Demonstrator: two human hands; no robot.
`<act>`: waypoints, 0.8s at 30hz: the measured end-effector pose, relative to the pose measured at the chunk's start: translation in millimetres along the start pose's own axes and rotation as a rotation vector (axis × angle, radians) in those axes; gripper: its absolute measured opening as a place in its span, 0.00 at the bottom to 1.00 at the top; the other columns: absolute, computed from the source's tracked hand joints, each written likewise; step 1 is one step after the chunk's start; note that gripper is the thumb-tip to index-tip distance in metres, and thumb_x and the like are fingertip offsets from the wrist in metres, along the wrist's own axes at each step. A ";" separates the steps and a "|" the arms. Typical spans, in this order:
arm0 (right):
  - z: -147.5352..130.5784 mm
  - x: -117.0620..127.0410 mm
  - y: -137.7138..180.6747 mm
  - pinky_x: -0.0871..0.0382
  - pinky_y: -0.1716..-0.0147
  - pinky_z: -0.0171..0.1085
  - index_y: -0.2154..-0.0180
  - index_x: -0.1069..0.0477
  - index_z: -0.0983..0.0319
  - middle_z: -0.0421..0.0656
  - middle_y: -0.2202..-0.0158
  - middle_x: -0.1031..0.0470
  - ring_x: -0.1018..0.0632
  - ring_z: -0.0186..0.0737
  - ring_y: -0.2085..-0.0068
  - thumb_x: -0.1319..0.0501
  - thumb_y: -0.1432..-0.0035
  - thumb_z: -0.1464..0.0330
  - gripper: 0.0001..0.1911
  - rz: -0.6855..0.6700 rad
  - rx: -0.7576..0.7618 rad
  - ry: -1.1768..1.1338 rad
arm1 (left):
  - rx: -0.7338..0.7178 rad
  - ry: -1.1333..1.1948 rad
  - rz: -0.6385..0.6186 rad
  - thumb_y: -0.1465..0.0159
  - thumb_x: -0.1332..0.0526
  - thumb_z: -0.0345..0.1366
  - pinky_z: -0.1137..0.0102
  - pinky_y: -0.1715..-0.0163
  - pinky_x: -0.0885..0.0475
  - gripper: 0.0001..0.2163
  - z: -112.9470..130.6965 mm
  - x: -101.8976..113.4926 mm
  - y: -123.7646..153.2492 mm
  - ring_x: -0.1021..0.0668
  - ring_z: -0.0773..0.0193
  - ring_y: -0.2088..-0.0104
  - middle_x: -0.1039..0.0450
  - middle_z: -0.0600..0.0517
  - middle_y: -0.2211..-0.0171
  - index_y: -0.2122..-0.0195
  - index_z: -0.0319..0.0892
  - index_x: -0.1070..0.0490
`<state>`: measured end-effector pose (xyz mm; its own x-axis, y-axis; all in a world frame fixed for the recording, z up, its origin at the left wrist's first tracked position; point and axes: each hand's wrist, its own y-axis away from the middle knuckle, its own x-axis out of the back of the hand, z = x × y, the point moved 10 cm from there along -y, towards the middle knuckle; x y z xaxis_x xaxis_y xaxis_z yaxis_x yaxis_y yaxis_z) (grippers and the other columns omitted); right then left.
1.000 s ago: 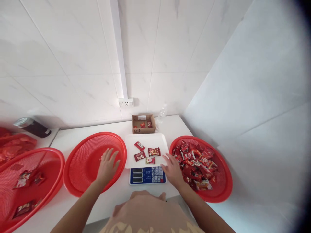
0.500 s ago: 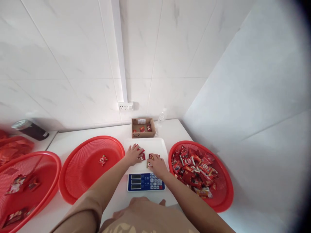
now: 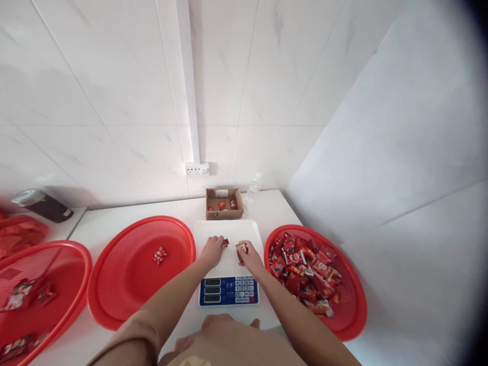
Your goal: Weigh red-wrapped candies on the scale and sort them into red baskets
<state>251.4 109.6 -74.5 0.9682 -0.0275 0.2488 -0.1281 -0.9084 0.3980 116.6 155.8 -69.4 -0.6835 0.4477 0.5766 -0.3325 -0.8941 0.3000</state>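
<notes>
My left hand is closed over the white pan of a digital scale, and the end of a small red packet sticks out of its fingers. On the pan's right side my right hand is closed round red and gold packets, mostly hidden by the fingers. Below the pan lies the scale's blue panel with keys and displays. Close to my right forearm stands a red basket heaped with red snack packets.
Left of the scale is a red basket holding one small packet. Another red basket with several packets stands farther left, near a dark cup. Behind the scale are a cardboard box and a clear bottle.
Both hands have closed on the packets that lay under their fingers on the pan. The fingers were more spread before. The view has shifted slightly.
</notes>
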 end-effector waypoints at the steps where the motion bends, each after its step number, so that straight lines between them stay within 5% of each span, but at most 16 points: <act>1: 6.2 -5.8 1.6 0.29 0.65 0.40 0.58 0.38 0.57 0.41 0.63 0.30 0.27 0.37 0.64 0.47 0.43 0.60 0.12 -0.034 -0.087 -0.178 | 0.025 0.093 -0.002 0.35 0.50 0.39 0.58 0.52 0.35 0.10 -0.6 -4.2 5.2 0.31 0.56 0.52 0.33 0.44 0.56 0.57 0.41 0.36; 4: 10.2 -31.0 15.2 0.28 0.63 0.39 0.57 0.37 0.56 0.41 0.63 0.28 0.25 0.35 0.64 0.44 0.44 0.56 0.16 -0.188 -0.218 -0.513 | 0.078 0.368 -0.064 0.35 0.54 0.48 0.65 0.60 0.29 0.17 1.4 -21.6 26.0 0.26 0.63 0.59 0.31 0.46 0.57 0.53 0.42 0.40; 12: 1.2 -75.4 56.1 0.30 0.62 0.39 0.45 0.39 0.48 0.38 0.54 0.28 0.26 0.36 0.60 0.38 0.50 0.60 0.29 -0.410 -0.211 -0.655 | 0.235 0.910 -0.263 0.44 0.41 0.54 0.64 0.63 0.27 0.28 -1.1 -37.0 82.4 0.26 0.64 0.61 0.31 0.51 0.56 0.44 0.53 0.44; 17: -14.6 -89.6 76.7 0.32 0.62 0.36 0.41 0.46 0.48 0.39 0.53 0.27 0.26 0.33 0.63 0.38 0.59 0.74 0.43 -0.477 -0.216 -0.785 | 0.115 0.886 -0.096 0.54 0.30 0.45 0.64 0.59 0.28 0.39 -3.0 -9.0 94.1 0.27 0.59 0.56 0.32 0.46 0.52 0.42 0.46 0.44; 24: -9.2 -100.2 97.0 0.31 0.64 0.37 0.38 0.56 0.44 0.37 0.58 0.28 0.28 0.28 0.72 0.40 0.52 0.71 0.44 -0.501 -0.320 -0.865 | -0.034 0.682 0.021 0.54 0.32 0.32 0.64 0.55 0.30 0.23 11.4 17.2 122.5 0.25 0.58 0.55 0.28 0.46 0.56 0.55 0.43 0.33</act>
<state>140.0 28.0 -52.7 0.7338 -0.0824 -0.6743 0.4009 -0.7488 0.5278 71.4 54.1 -14.0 -0.9429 0.3318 -0.0292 -0.3274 -0.9073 0.2637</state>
